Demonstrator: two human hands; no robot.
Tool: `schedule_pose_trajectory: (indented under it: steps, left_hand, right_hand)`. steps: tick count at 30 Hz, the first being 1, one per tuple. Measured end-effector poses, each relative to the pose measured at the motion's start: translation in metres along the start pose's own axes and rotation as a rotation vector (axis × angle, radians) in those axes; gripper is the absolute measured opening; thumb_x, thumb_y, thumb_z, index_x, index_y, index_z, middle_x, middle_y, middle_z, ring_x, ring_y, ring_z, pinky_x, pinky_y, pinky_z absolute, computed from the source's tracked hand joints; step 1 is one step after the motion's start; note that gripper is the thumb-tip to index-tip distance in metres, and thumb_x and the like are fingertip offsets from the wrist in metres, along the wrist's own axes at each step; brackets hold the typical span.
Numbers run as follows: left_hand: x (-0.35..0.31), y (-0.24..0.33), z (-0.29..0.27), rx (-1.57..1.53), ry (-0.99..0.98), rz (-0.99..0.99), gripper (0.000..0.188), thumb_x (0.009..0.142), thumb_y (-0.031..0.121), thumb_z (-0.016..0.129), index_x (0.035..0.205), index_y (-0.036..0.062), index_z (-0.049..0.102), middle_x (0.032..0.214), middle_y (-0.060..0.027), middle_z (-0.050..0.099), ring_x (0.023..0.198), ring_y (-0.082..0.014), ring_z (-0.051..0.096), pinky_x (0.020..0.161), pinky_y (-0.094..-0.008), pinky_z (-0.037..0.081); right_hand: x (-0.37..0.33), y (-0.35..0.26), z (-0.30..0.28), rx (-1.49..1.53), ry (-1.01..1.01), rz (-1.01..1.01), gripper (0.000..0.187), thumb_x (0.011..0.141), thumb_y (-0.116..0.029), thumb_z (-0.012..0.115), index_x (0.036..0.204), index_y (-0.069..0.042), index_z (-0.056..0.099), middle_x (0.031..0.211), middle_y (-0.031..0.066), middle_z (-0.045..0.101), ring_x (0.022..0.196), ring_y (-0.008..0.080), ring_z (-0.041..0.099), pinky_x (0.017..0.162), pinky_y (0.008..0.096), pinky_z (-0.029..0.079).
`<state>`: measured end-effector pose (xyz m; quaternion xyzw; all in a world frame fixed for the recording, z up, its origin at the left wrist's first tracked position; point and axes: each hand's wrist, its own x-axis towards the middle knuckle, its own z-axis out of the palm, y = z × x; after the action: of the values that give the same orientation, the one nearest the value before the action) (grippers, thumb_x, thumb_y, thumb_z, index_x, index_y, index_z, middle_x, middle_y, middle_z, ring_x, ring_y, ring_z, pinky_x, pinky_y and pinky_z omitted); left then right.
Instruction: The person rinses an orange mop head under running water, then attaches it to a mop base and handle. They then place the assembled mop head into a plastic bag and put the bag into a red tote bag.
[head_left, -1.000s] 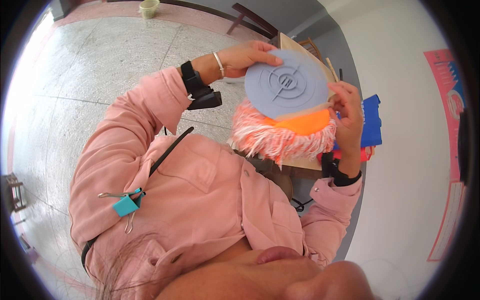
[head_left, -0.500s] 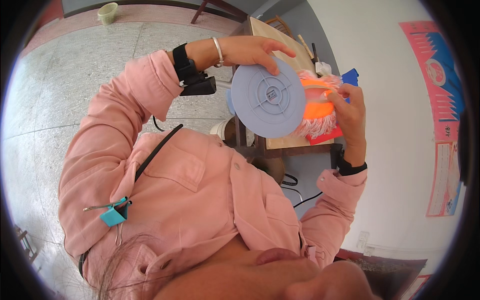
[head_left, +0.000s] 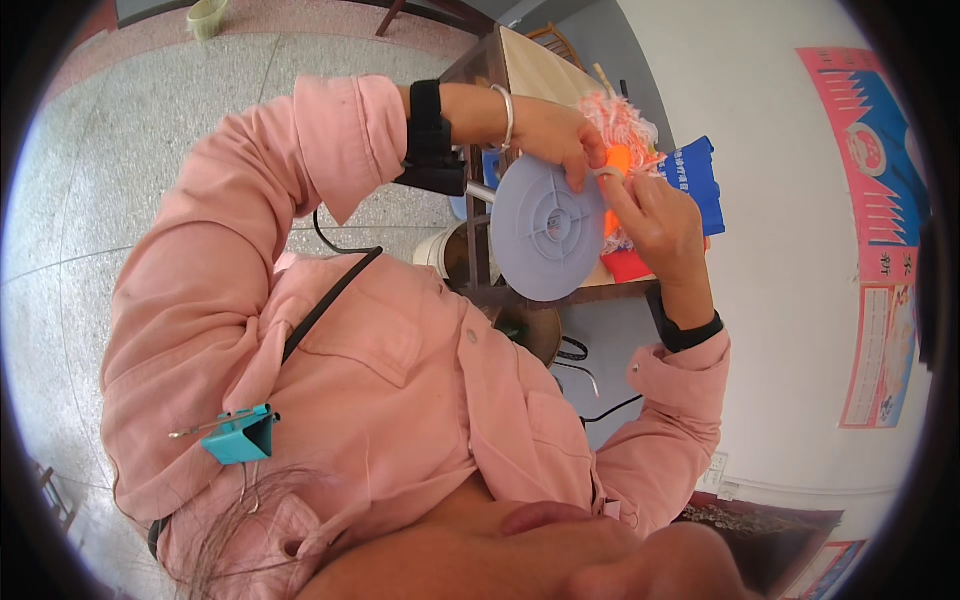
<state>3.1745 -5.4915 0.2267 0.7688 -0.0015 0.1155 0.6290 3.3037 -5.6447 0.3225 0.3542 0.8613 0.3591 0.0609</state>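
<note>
A round grey-blue plastic mop plate (head_left: 535,240) is held up before me, its ribbed side facing me. My left hand (head_left: 555,135) grips the upper right rim, thumb on the near face and a finger at the orange cloth. Beside the plate is a mop pad (head_left: 615,118) with white-pink fringe and an orange middle. My right hand (head_left: 655,225) is closed, pinching the orange part close to the plate's right rim. Both hands almost meet there. The left hand's other fingers are partly hidden, as is most of the pad.
Behind the hands stands a wooden table (head_left: 535,70) with a blue bag (head_left: 695,185) and a red item (head_left: 625,266). A pale bucket (head_left: 432,250) is below it to the left. Posters (head_left: 880,170) hang on the right wall. A light bin (head_left: 207,20) stands at the far left.
The plate has shifted right and slightly down and tilted. My left hand has moved right, bringing its fingers to the orange cloth. My right hand has come left and down, closer to the plate.
</note>
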Motion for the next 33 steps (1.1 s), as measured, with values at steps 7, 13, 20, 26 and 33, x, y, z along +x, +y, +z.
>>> schedule_pose_trajectory:
  steps: [7, 13, 20, 26, 33]
  left_hand:
    - [-0.018, 0.004, -0.002, 0.103, 0.221, 0.038, 0.033, 0.066, 0.01, 0.07, 0.097, 0.0001, 0.062, 0.083, -0.003, 0.063, 0.074, -0.0122, 0.06, 0.064, -0.027, 0.049]
    - [-0.027, 0.004, -0.009, 0.154, 0.271, -0.043, 0.039, 0.068, 0.009, 0.069, 0.104, -0.0015, 0.061, 0.094, -0.0085, 0.065, 0.081, -0.0134, 0.061, 0.071, -0.027, 0.05]
    - [-0.035, 0.0, -0.002, 0.206, 0.412, 0.045, 0.038, 0.072, 0.011, 0.068, 0.107, -0.0005, 0.06, 0.095, -0.01, 0.065, 0.08, -0.014, 0.061, 0.07, -0.0281, 0.049]
    - [-0.042, 0.001, -0.001, 0.141, 0.528, 0.033, 0.037, 0.074, 0.011, 0.068, 0.108, -0.0008, 0.059, 0.092, -0.0087, 0.064, 0.081, -0.0139, 0.06, 0.072, -0.0278, 0.049]
    - [-0.036, -0.026, 0.002, 0.162, 0.744, 0.165, 0.033, 0.076, 0.008, 0.066, 0.106, -0.0015, 0.058, 0.092, -0.0079, 0.064, 0.085, -0.0125, 0.06, 0.076, -0.0267, 0.05]
  right_hand:
    - [-0.003, -0.009, -0.002, 0.006, -0.102, 0.206, 0.03, 0.069, -0.003, 0.061, 0.098, -0.009, 0.059, 0.073, 0.0045, 0.047, 0.061, 0.0177, 0.054, 0.048, 0.028, 0.043]
    - [-0.016, -0.019, 0.017, 0.164, -0.156, 0.316, 0.021, 0.073, -0.008, 0.063, 0.093, -0.006, 0.057, 0.074, 0.0084, 0.053, 0.065, 0.024, 0.059, 0.052, 0.0339, 0.046]
    - [-0.009, -0.034, 0.061, 0.421, -0.004, 0.754, 0.015, 0.082, -0.014, 0.062, 0.083, -0.005, 0.051, 0.072, 0.0161, 0.056, 0.067, 0.0332, 0.059, 0.056, 0.0406, 0.047]
    - [-0.023, -0.032, 0.085, 0.514, 0.26, 0.988, 0.013, 0.077, -0.01, 0.064, 0.084, -0.004, 0.054, 0.07, 0.0135, 0.059, 0.062, 0.0328, 0.059, 0.058, 0.0393, 0.048]
    - [-0.028, -0.059, 0.119, 0.777, 0.394, 1.216, 0.012, 0.077, -0.003, 0.064, 0.088, -0.001, 0.059, 0.074, 0.0098, 0.061, 0.062, 0.0178, 0.06, 0.06, 0.0291, 0.048]
